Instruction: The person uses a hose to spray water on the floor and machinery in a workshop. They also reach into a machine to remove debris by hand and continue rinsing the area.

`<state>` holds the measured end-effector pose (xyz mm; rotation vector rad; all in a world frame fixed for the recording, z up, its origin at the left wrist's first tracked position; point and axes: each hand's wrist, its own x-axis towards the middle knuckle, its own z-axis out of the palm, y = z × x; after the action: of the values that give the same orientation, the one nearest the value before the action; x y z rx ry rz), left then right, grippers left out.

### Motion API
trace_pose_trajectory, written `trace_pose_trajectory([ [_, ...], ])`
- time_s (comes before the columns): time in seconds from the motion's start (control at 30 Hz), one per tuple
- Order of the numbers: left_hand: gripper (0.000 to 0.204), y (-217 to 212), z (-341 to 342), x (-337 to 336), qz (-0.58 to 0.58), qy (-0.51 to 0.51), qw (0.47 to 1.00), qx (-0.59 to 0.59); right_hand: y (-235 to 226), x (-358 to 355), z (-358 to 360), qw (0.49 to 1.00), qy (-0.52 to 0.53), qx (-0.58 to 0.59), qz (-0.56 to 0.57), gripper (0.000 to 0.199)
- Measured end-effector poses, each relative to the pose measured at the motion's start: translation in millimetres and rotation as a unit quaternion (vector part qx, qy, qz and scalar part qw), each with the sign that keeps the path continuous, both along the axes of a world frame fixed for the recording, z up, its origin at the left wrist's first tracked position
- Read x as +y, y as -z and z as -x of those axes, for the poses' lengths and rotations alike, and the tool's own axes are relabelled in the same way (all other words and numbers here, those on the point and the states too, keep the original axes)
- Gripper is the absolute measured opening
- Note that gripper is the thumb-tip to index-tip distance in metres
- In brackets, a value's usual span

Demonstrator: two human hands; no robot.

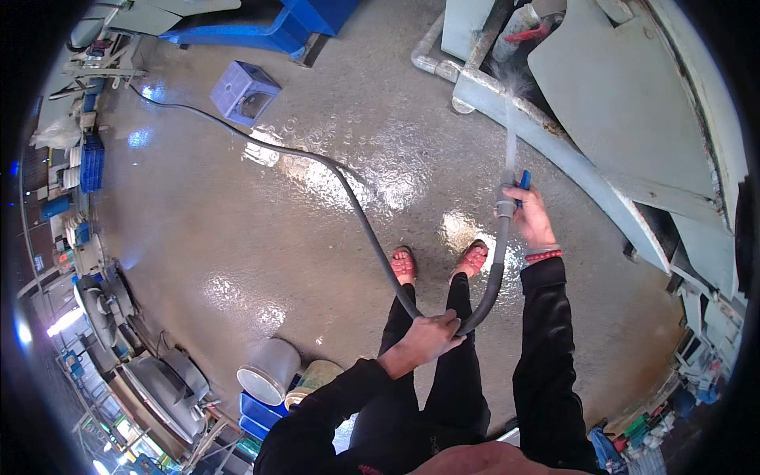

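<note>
gripping a grey plastic valve [505,206] at the end of a long dark grey rubber hose [495,279], the bare right hand [534,218] was held out ahead of the body, its fingers [517,192] clamped on the valve's side near a small bright blue lever [524,180]. a red beaded bracelet [543,256] circled that wrist, just beyond a black sleeve. the bare left hand [423,342] was lower, in front of the legs, its fingers closed around the hose where it bent into a u-shaped loop. from the left hand the hose ran forward and leftward over the wet grey-brown floor [198,222] — a long curve reaching the far left.

a whitish jet of water [511,146] shot forward from the valve and broke into spray at a pale grey curved metal beam [546,136]. a purple-blue boxy plastic stool [229,91] lay beyond the hose, near a bright blue metal frame [237,36]. red open-toed sandals [475,257] were on the person's feet. at the lower left, a whitish round bucket [273,368] stood beside a yellowish round bucket [321,374], with a blue plastic crate [257,413] close by.
</note>
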<state>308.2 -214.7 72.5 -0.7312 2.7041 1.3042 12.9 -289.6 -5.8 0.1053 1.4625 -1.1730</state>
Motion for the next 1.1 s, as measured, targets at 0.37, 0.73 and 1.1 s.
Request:
trace_pose_trajectory([
  [0.37, 0.030, -25, -57, -23, -0.037, -0.147, 0.988, 0.042, -37, 46, -31, 0.789, -0.369, 0.468, 0.147, 0.056],
  [0.73, 0.031, -42, -63, -26, -0.065, 0.007, 0.998, 0.019, -14, 81, -1, 0.485, -0.500, 0.702, 0.151, 0.046],
  [1.1, 0.031, -56, -93, -16, -0.069, 0.076, 0.994, -0.039, 14, 123, -37, 0.609, -0.537, 0.563, 0.154, 0.038],
])
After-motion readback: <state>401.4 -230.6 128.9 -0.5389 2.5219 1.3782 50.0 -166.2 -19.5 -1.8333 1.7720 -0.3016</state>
